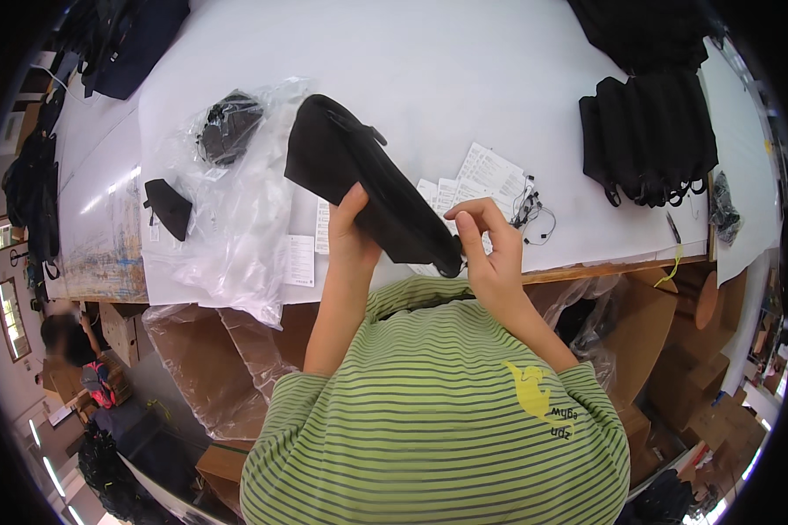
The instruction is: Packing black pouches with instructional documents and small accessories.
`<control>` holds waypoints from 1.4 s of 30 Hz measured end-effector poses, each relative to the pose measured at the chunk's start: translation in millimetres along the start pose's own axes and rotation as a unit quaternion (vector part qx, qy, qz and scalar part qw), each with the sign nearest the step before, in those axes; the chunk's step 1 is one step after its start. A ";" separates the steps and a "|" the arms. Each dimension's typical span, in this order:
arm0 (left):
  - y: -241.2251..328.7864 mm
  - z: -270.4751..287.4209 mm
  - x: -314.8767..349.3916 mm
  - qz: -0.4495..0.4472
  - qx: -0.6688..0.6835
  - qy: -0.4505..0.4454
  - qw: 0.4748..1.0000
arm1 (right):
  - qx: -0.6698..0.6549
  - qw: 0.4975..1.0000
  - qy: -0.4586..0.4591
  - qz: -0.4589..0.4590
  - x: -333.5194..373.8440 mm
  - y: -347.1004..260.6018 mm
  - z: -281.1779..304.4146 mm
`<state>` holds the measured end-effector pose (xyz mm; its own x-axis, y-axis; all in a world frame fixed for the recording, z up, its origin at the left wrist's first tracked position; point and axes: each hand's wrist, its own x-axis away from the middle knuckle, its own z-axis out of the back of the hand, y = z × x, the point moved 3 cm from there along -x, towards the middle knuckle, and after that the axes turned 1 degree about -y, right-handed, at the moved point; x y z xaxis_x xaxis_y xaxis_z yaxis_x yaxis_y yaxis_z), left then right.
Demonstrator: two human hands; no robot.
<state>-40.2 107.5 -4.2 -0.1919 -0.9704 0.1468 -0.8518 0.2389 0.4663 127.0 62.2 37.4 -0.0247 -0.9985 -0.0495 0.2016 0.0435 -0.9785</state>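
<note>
A black fabric pouch [363, 179] with a zipper along its upper side is held tilted above the near edge of the table. My left hand [356, 229] grips it from below, thumb on its near face and the other fingers hidden behind it. At its lower right end, my right hand [496, 255] has thumb and forefinger pinched close to a small loop or tab; what lies between the fingertips is too small to make out. Under and behind the pouch lie white printed cards [492, 168]. Thin black cords [534, 214] lie to their right.
Clear plastic bags [223, 236] cover the table's left part, near a wrapped black item [230, 129] and a small black fabric piece [170, 210]. Stacked black pouches [646, 140] sit at right, near dark snips [672, 227]. Cardboard boxes [206, 367] stand below. Another person [79, 350] is far left.
</note>
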 end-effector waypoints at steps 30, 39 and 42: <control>21.6 -9.3 -19.1 0.058 -0.012 0.110 0.992 | 0.161 0.951 -0.174 0.198 -27.0 -53.2 7.6; 11.0 -41.6 15.2 0.066 -0.365 0.017 0.928 | 0.123 0.945 0.207 0.222 -75.0 -38.6 42.3; 9.5 -36.1 21.8 0.077 -0.331 0.003 0.941 | 0.074 0.951 0.264 0.142 -82.5 -23.9 73.5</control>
<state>-34.9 89.9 35.0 -0.2831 -0.9230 0.2608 -0.3241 0.3480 0.8797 196.2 141.0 79.6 -0.4290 -0.7895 -0.4389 0.4081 0.2641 -0.8739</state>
